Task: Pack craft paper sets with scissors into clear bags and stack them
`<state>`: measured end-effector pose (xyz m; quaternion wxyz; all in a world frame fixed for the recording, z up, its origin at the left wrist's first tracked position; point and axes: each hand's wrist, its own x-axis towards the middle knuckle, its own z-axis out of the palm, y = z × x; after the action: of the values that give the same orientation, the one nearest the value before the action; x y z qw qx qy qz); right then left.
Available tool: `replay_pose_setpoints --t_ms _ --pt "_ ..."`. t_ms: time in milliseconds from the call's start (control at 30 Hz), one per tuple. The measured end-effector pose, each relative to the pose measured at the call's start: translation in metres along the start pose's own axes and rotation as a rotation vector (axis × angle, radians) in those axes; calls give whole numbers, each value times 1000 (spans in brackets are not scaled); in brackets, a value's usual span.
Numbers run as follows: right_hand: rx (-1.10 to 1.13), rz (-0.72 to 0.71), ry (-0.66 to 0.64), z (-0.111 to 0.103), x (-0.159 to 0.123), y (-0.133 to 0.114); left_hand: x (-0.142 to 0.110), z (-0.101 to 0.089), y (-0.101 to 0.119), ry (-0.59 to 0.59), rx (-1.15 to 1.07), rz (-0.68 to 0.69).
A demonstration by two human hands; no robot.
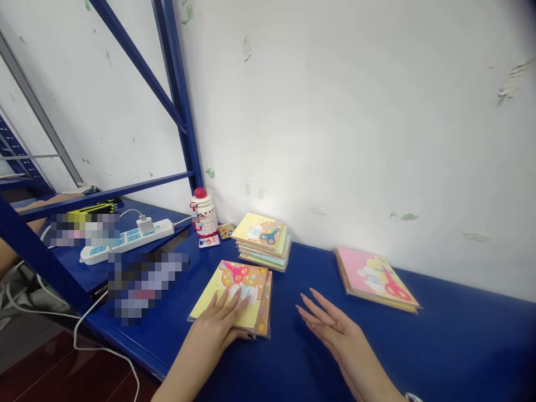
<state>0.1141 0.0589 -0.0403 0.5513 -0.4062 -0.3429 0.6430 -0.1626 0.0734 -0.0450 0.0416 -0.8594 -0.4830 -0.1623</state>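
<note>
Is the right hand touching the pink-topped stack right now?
No, the right hand is apart from the pink-topped stack, with blue tabletop showing between them.

Ahead of the right hand (339, 332), flat blue tabletop (304, 268) is open between the yellow plastic-wrapped square packs (213, 295) under the left hand (220, 322) and the pink-topped square stack (362, 273). Past the left hand, a yellow-topped square stack (253, 233) obstructs.

Silvery band (413, 397) on right wrist (387, 391)
</note>
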Motion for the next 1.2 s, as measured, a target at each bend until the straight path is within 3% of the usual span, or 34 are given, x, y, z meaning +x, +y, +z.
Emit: replay_pose_setpoints --t_ms 100,200,267,367,433,500,633,733,833,1000,1067,1200 --pt "-21 -37 22 -13 1 4 -4 -8 -2 101 -86 29" --pt "-78 -84 11 -19 1 7 -9 -19 4 264 -257 -78" --pt "-141 -114 -27 -19 0 6 -12 -26 15 433 -401 -222" --pt "-237 -137 -96 -13 -3 -6 -11 -32 39 640 -701 -578" --pt "-310 -150 -172 -9 -7 -19 -6 -31 57 653 -1045 -772" --pt "-370 -150 -271 -5 -13 -34 1 -26 72 550 -1404 -818" --pt "-456 -105 -324 -2 -26 -58 13 -21 89 327 -1582 -628" --pt "-525 -176 -277 -4 -30 -69 18 -27 91 293 -1564 -456" --pt "-716 -401 -319 -9 -27 -80 23 -38 87 382 -1331 -310" --pt "-1216 -1010 -435 -16 -17 -92 38 -53 81 494 -632 246" --pt "-1281 -1141 -438 -16 -16 -92 43 -55 81 514 -549 345" --pt "-1322 -1241 -405 -17 -14 -87 46 -49 84 554 -616 381"
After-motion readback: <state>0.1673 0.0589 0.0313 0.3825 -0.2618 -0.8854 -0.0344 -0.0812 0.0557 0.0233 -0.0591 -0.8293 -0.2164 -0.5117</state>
